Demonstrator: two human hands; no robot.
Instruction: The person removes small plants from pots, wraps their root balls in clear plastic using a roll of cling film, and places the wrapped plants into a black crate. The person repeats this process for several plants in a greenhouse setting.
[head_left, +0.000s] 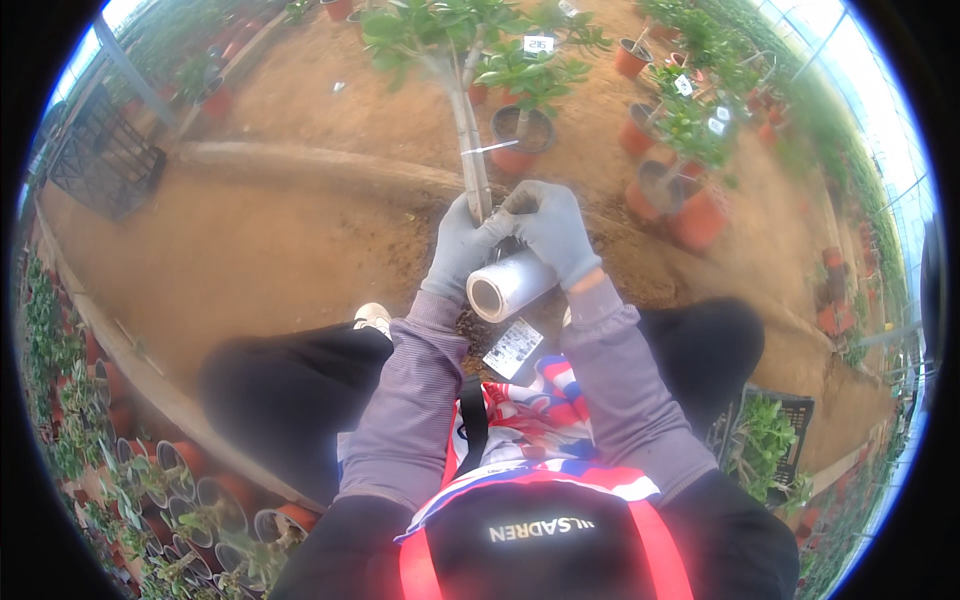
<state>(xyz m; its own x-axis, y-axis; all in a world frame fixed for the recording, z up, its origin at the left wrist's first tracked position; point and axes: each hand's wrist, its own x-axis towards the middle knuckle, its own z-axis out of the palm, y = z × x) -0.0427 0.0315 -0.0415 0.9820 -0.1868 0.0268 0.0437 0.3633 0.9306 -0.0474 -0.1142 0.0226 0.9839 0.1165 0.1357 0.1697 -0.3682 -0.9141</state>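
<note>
A leafy potted-type plant with thick pale stems stands in front of me, a white tie around the stems partway up. My left hand, in a grey glove, is closed around the lower stems. Beside it my right hand, gloved the same, has its fingers bent and meeting the left hand at the stems. Under the right palm sits a roll of whitish film, its hollow core facing me; the right hand appears to grip it. The base of the plant is hidden behind my hands. A printed white label lies just below the roll.
Plants in terracotta-coloured pots stand ahead, with more pots at the right. A black crate is at the far left, and another crate with greenery lies by my right knee. Many pots crowd the lower left.
</note>
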